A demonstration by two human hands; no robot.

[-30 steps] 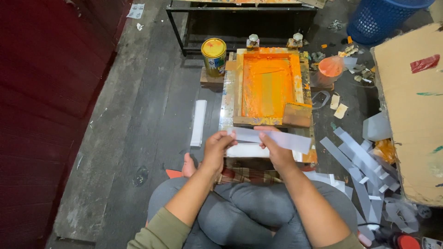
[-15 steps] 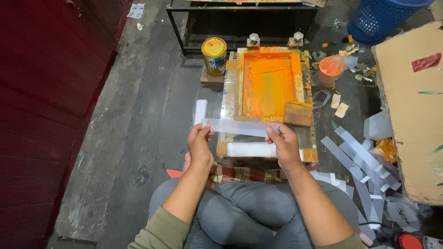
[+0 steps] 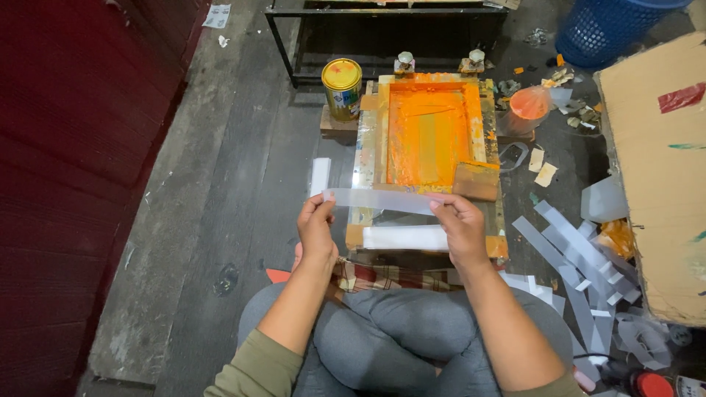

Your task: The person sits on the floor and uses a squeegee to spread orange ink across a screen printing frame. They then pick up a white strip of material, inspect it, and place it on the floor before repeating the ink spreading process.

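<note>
One translucent plastic strip (image 3: 379,199) is stretched level between the left hand (image 3: 316,228) and right hand (image 3: 460,228), each grip pinching an end, above one orange-inked screen frame (image 3: 430,143), with one yellow paint can (image 3: 342,88) beside it, lid shut.

I had a pale translucent strip (image 3: 379,200) stretched flat between my left hand (image 3: 316,229) and right hand (image 3: 460,228), pinched at each end, right over the near edge of the orange-inked screen frame (image 3: 430,132). A yellow paint can (image 3: 342,88) sat beside the frame, and cut strips (image 3: 581,265) lay scattered on the floor to my right.
</note>
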